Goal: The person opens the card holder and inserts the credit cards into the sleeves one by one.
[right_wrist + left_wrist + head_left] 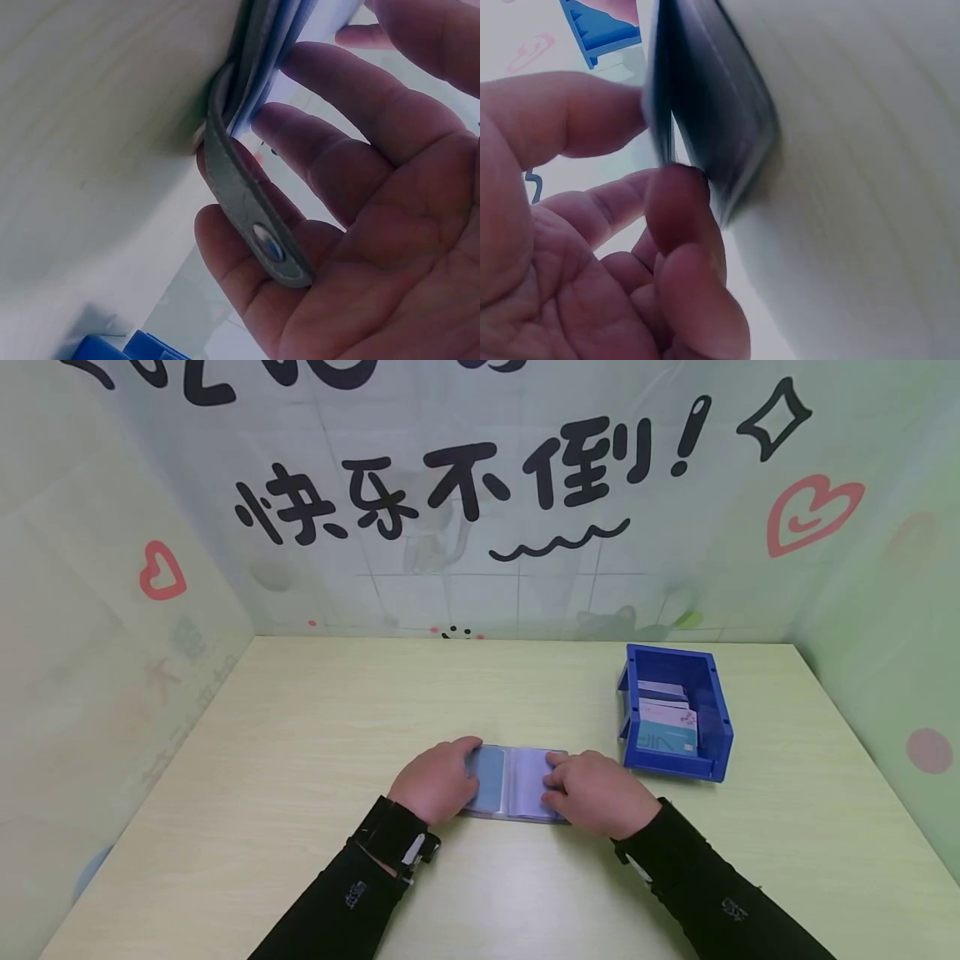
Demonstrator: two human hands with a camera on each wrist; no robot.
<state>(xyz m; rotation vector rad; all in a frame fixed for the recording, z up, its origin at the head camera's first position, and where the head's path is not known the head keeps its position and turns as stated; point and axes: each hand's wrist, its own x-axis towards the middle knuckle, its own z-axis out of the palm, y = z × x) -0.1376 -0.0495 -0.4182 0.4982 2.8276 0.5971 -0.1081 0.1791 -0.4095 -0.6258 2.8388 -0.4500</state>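
Observation:
A card holder [508,812] lies spread on the table, with a blue-grey card [490,777] in the left clear sleeve and a lilac surface [529,781] on the right. My left hand [438,781] pinches its left side, the thumb on the inner face and other fingers at the edge, as the left wrist view shows. My right hand [600,791] rests loosely extended fingers on the right side. In the right wrist view, a grey-green strap [238,196] with a metal snap [268,241] hangs across the ring and little fingers.
A blue plastic bin [675,767] stands to the right, beyond my right hand, with several cards [667,727] inside. The pale wooden table [322,718] meets printed fabric walls [450,593] at the back and both sides.

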